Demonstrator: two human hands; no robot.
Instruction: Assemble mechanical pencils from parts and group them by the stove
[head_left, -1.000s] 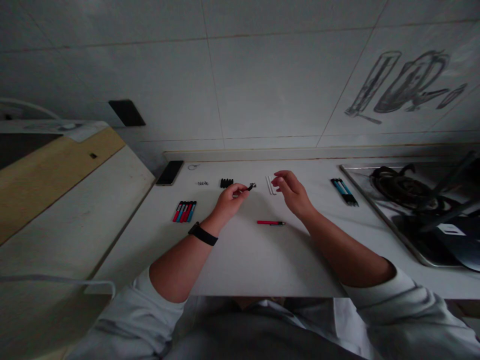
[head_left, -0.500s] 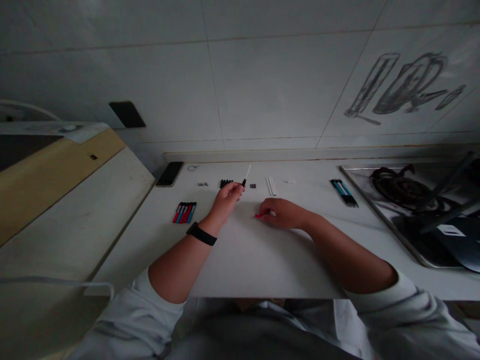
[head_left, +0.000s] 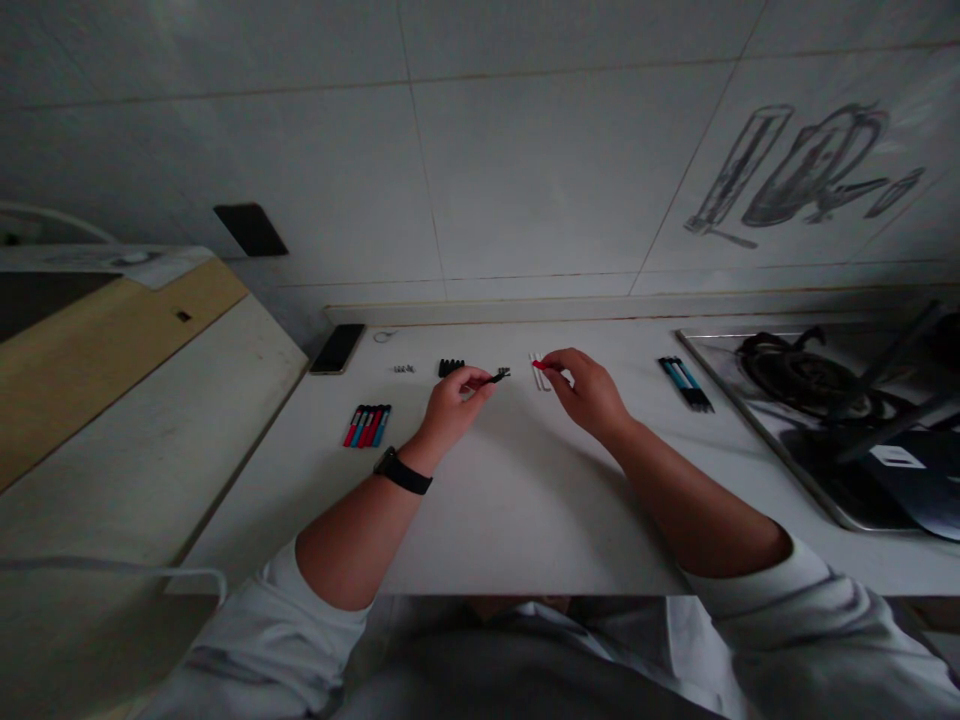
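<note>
My left hand, with a black band at the wrist, is pinched on a thin refill-like stick with a black tip that points right. My right hand is closed round a red pen barrel, whose end sticks out to the left of the fingers. The two hands are a short gap apart above the white counter. Just beyond the right hand's fingers lie white thin tubes.
A row of red and blue pens lies left of my left hand. Small black caps, tiny springs and a phone sit at the back. Blue-black pens lie right, beside a gas hob.
My right hand dropped to the counter, closed on the red pen barrel and lifted it back up near the left hand. The left hand's stick swung upright, then back to pointing right.
</note>
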